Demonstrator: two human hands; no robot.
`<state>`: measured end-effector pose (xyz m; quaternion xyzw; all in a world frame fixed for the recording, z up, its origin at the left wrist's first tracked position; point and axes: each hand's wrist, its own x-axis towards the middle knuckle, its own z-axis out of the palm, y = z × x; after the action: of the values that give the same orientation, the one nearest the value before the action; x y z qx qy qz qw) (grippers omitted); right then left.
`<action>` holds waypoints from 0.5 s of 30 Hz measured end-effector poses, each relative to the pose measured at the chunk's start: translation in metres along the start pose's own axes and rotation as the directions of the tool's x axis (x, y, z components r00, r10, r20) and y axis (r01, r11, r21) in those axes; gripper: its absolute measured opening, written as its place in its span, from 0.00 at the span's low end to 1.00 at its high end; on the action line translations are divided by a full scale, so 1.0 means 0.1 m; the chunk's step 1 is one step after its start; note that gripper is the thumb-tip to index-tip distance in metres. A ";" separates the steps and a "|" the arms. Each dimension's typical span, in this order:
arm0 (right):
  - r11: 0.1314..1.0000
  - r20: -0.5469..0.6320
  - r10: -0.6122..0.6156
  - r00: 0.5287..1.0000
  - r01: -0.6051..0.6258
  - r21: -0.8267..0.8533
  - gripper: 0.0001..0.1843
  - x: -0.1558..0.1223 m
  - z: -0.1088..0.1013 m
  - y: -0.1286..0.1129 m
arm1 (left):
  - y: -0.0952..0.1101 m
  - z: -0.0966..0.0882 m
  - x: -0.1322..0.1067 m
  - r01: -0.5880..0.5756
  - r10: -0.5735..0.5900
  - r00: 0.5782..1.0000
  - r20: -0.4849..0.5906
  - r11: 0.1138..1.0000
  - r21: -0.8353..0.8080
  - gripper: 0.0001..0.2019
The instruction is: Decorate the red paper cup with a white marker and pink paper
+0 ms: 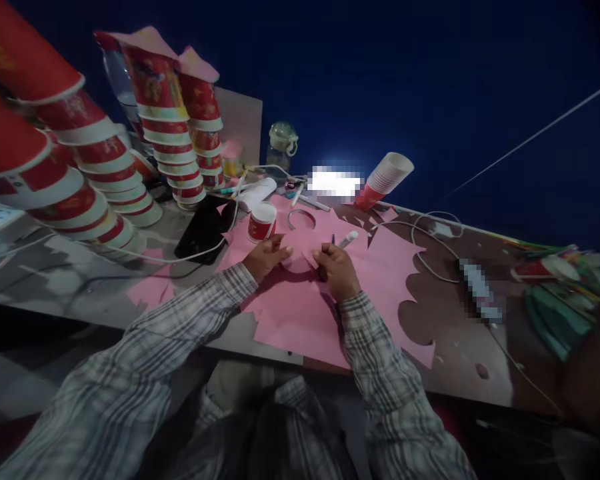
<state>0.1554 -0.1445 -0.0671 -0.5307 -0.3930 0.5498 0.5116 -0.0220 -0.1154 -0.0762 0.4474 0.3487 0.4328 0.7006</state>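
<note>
Your left hand (266, 257) presses the pink paper (300, 313) down on the table (460, 333) so it won't slide — I can't tell if it pinches. Your right hand (336, 270) is closed around a pen (347, 240), just above the paper.

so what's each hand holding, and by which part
Right hand grips a thin dark pen-like tool by its middle, top poking out. Left hand lies on the edge of a pink paper cut-out; grip cannot be told.
</note>
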 end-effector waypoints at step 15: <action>0.998 -0.035 0.001 0.999 0.001 0.064 0.15 -0.05 0.11 0.15 | 0.00 0.08 -0.05 0.202 -0.196 0.979 0.054 0.972 -0.119 0.18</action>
<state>0.1420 -0.1506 -0.0797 -0.5235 -0.3660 0.5526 0.5354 -0.0174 -0.1229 -0.0729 0.3750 0.3495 0.3717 0.7740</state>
